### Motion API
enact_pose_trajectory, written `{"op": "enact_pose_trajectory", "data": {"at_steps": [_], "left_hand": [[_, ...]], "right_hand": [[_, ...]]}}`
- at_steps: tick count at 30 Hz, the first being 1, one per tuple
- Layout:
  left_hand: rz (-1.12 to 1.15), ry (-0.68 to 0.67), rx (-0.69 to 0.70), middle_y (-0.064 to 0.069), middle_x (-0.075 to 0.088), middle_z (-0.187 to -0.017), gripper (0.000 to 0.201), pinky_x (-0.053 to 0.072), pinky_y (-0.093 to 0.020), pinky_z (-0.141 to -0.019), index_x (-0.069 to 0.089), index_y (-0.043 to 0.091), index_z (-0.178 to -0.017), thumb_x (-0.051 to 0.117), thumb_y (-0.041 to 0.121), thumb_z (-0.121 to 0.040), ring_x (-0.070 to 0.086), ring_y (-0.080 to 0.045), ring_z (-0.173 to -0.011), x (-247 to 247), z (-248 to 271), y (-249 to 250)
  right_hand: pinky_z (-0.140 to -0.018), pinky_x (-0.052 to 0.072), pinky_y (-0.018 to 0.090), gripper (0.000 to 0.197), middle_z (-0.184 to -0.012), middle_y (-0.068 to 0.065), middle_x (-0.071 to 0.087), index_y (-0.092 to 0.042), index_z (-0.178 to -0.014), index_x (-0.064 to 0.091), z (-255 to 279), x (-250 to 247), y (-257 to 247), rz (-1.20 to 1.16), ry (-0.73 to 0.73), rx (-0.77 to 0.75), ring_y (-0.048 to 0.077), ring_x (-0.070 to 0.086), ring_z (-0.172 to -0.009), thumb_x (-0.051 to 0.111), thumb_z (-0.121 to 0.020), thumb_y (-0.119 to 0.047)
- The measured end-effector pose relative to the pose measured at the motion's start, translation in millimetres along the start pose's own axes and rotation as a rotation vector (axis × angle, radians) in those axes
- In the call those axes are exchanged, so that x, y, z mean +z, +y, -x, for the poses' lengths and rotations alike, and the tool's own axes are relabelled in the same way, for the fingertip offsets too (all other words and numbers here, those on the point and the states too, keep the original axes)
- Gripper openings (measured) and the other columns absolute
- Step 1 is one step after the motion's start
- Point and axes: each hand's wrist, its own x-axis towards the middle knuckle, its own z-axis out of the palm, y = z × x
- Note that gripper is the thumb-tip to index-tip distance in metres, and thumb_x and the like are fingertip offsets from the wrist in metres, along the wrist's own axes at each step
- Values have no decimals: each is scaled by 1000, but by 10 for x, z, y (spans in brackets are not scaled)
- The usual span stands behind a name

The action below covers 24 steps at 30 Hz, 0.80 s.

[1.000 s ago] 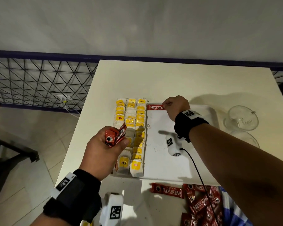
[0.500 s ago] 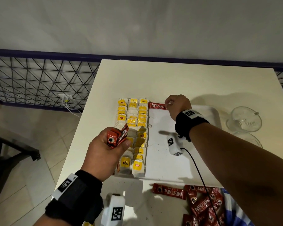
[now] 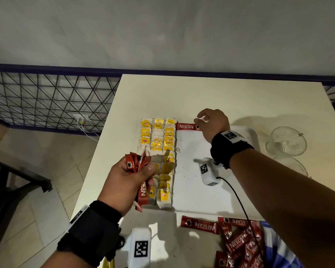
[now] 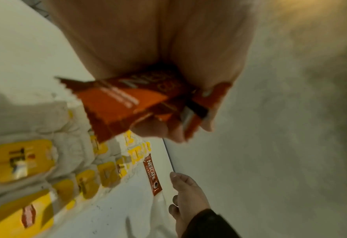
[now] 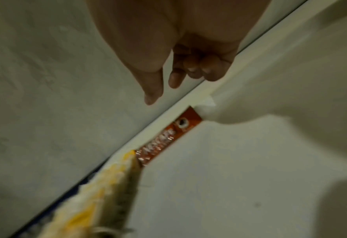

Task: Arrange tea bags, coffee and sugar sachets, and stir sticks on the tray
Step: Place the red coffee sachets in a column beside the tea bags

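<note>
The left hand grips a bundle of red coffee sachets, fingers and thumb curled round them, and hangs above the near left part of the white tray. The right hand hovers over the tray's far edge with its fingers loosely curled and nothing in them; the wrist view shows the fingertips clear of the surface. Just beside it, one coffee sachet lies flat along the tray's far edge, its left end meeting the tea bags, which fill the tray's left side in three rows. Off the tray's near edge, a heap of loose sachets lies on the desk, with one single sachet lying apart to their left. Two glass bowls stand on the desk right of the tray.
</note>
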Motion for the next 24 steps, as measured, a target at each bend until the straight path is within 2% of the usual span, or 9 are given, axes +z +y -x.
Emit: {"op": "enact_pose_trajectory", "data": {"at_steps": [3, 5, 7, 9, 13, 16, 19, 21, 24], "left_hand": [[171, -157, -99, -14, 55, -61, 43, 48, -27, -45, 61, 6, -79, 89, 33, -60, 54, -19, -48, 45, 8, -43], [246, -220, -139, -12, 55, -62, 36, 48, -26, -47, 65, 9, -75, 89, 31, -60, 53, -19, -48, 108, 29, -73], [291, -255, -152, -10, 55, -61, 18, 47, -26, -46, 65, 9, -73, 80, 20, -73, 51, -18, -46, 205, 65, -80], [311, -252, -155, -10, 55, -61, 10, 45, -25, -45, 60, 4, -74, 66, 11, -79, 50, -17, -44, 295, 113, -65], [297, -298, -142, -13, 58, -68, 18, 45, -26, -46, 57, 4, -80, 73, 8, -73, 50, -18, -44, 392, 195, -91], [286, -301, -159, -15, 59, -69, 30, 44, -26, -47, 57, 2, -91, 75, 11, -68, 49, -18, -44, 419, 272, -134], [187, -296, -180, -16, 63, -73, 26, 45, -26, -47, 60, 4, -94, 75, 9, -73, 49, -18, -44, 395, 361, -176], [108, -242, -167, -17, 66, -76, 19, 45, -25, -46, 64, 7, -90, 76, 5, -75, 50, -18, -44, 348, 412, -167], [83, -47, -39, -16, 69, -80, 8, 47, -26, -49, 67, 11, -85, 69, 7, -79, 52, -17, -47, 322, 420, -45]], "right_hand": [[-70, 37, 14, 9, -87, -9, 61, -23, -90, 69, 380, -127, -302, -157, -69, -137, 1, 54, -79, 62, -90, -30], [-65, 35, 5, 9, -82, -17, 61, -23, -94, 69, 718, -209, -518, -305, -292, -221, -9, 54, -71, 61, -92, -26], [-60, 35, 7, 11, -73, -18, 60, -20, -100, 68, 1002, -277, -640, -447, -545, -230, -8, 52, -60, 60, -93, -20], [-56, 36, 15, 10, -63, -12, 57, -18, -97, 67, 1192, -319, -659, -595, -667, -191, 0, 45, -53, 61, -91, -13], [-53, 35, 23, 9, -62, -8, 56, -15, -82, 63, 1321, -412, -612, -710, -553, -124, 5, 41, -50, 63, -88, -7], [-48, 35, 25, 13, -58, -10, 59, -14, -81, 59, 1323, -544, -611, -782, -454, -84, 9, 43, -48, 60, -90, -5], [-49, 37, 25, 13, -60, -9, 59, -14, -82, 59, 1308, -698, -599, -742, -401, -113, 11, 46, -48, 57, -93, -6], [-50, 38, 24, 14, -60, -11, 60, -15, -84, 61, 1288, -807, -585, -695, -371, -131, 10, 45, -50, 55, -94, -8], [-56, 39, 19, 12, -68, -13, 60, -22, -91, 66, 1311, -934, -592, -432, -434, -213, 3, 49, -56, 57, -95, -16]]}}
